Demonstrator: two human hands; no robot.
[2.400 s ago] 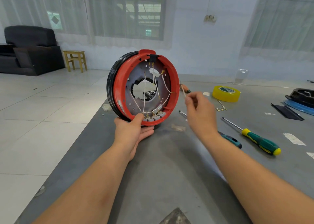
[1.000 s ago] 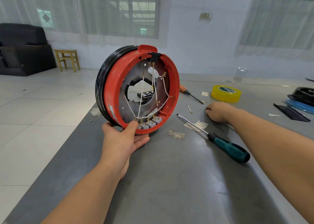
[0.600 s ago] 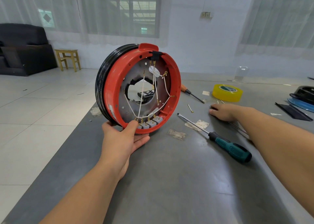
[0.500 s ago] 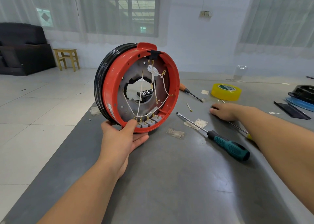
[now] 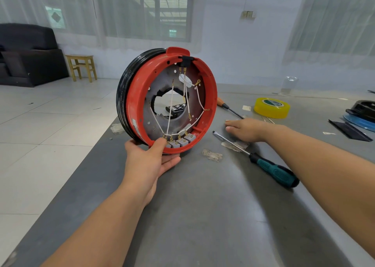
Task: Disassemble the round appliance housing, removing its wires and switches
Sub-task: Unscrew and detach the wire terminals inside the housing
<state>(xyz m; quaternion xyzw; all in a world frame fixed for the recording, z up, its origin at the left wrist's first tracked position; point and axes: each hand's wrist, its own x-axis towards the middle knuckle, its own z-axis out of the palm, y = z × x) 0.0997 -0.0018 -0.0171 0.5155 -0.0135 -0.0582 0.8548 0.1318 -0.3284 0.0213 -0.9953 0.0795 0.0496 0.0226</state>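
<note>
We hold the round housing (image 5: 168, 102) on edge at the left side of the grey bench (image 5: 203, 216), its open face turned toward us. It is a red ring backed by a black rim, with a grey metal plate inside that has a ragged hole at its centre; through that hole we see a dark object lying on the bench beyond. A black block (image 5: 185, 61) sits at the top of the ring under a red tab. Thin white wires (image 5: 170, 108) with brass terminals run across the plate from the top down to a row of small grey switches (image 5: 180, 142) at the bottom edge.

Our left hand (image 5: 150, 161) cups the housing from below: the thumb presses the inner rim beside the switches, and the fingers (image 5: 172, 162) curl under the lower edge. Our right hand (image 5: 246, 129) lies palm down on the bench to the right of the housing, fingers fairly straight and together, gripping nothing we can see.

Just near of that hand lies a screwdriver with a teal handle (image 5: 272, 170), its blade tip pointing toward the housing. An orange-handled screwdriver (image 5: 228, 107) lies farther back. A yellow tape roll (image 5: 271, 107) sits flat at the far right, with nothing visible in its core. Bits of torn tape (image 5: 212, 155) are stuck to the bench near the housing.
</note>
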